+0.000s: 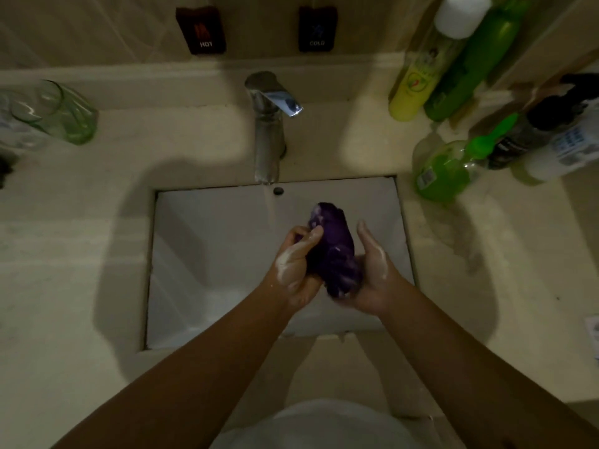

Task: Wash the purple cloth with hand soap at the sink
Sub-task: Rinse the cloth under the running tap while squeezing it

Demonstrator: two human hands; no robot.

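**Purple cloth, lathered, held over sink basin**

Item: purple cloth (334, 251), bunched into a wad, streaked with white suds, hanging above the middle of the white rectangular sink (201, 254), clear of the basin floor

Left hand (296, 264): fingers and thumb curling round the cloth's left side, gripping it; foam is coating the back of the hand

Right hand (372, 270): cupping the cloth's right and lower side, fingers fairly straight and pointing away from the person, palm pressing against the wad; foam is streaking the hand's outer edge

Faucet (270, 124): chrome, single lever, standing behind the basin; a thin stream of water is running down just left of the cloth's upper end

Hand soap bottle (444, 170): clear, green liquid, green pump, lying tilted in this view on the tabletop (81, 222) right of the sink, well apart from the hands

Other stock on the tabletop: clear drinking glass (55, 111) at far left; yellow bottle (418, 82) and green bottle (470, 63) at back right, side by side; dark pump bottle (531, 128) beside the soap

Wall: HOT tag (201, 30) and COLD tag (317, 29) hanging above the faucet
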